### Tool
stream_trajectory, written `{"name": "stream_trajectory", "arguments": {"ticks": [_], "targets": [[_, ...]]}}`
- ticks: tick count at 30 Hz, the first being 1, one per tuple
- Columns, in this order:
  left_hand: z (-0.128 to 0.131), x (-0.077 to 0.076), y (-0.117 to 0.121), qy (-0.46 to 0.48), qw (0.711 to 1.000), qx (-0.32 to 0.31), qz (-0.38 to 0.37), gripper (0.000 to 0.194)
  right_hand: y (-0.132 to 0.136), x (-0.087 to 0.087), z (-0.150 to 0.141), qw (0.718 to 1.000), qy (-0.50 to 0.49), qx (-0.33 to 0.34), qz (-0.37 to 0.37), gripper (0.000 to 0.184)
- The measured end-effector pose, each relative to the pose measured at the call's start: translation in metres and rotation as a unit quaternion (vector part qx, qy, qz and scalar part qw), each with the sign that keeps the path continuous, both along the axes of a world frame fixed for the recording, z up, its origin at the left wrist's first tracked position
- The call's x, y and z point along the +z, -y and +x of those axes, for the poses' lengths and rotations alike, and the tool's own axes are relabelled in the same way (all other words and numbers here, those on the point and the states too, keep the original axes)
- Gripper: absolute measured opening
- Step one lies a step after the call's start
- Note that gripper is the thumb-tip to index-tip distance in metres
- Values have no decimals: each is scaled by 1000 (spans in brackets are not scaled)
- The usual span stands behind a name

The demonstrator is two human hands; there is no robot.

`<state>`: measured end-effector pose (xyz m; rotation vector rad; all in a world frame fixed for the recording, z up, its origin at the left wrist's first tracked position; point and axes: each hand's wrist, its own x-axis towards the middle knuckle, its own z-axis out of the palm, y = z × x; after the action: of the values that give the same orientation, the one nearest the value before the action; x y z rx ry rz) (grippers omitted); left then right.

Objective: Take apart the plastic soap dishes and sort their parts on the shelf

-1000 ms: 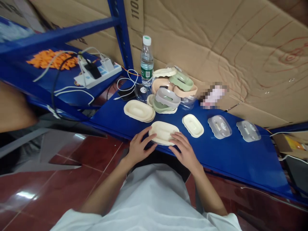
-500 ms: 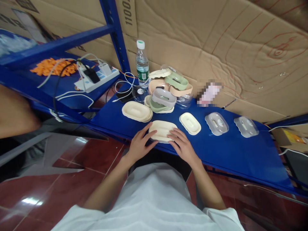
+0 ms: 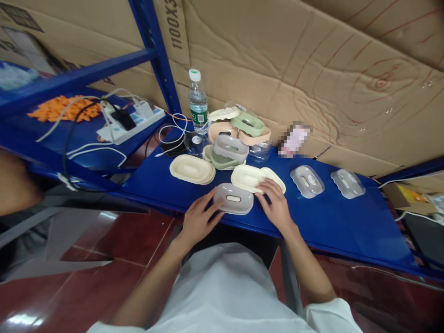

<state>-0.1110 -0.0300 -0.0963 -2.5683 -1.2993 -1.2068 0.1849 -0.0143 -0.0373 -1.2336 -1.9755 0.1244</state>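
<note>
A grey oval soap dish [image 3: 225,190] sits at the table's front edge, with a cream piece showing in its centre slot. The fingers of my left hand [image 3: 199,219] grip its left end. My right hand [image 3: 275,203] pinches the right end of a cream oval tray [image 3: 247,175], just behind the grey dish. This tray partly overlaps a second cream tray [image 3: 275,177] to its right. Left of them lies a small stack of cream trays [image 3: 189,169].
Behind is a pile of green, peach and grey dishes [image 3: 231,147] beside a water bottle [image 3: 199,104]. Two grey dishes with clear lids [image 3: 307,181] stand to the right on the blue table [image 3: 347,226]. A power strip [image 3: 130,127] and orange pieces [image 3: 65,109] occupy the left shelf.
The cream tray has come off the grey dish and moved back and right with my right hand, uncovering the dish. My left hand stays at the dish's left end.
</note>
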Motion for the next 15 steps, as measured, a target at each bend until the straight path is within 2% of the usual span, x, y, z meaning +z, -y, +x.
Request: {"name": "stream_trajectory", "arguments": {"ticks": [5,9,12,15], "targets": [[-4,4,2,8,1000,-13,-6,30,-31,15,18,998,52,25,-20,25],[-7,5,4,22,1000,-18,-1,26,-62,38,27,997,69,28,-13,32],[-6,6,4,26,999,-18,6,27,-102,64,25,997,75,27,13,40],[-5,7,3,28,999,-18,11,27,-153,88,15,994,91,46,32,51]]}}
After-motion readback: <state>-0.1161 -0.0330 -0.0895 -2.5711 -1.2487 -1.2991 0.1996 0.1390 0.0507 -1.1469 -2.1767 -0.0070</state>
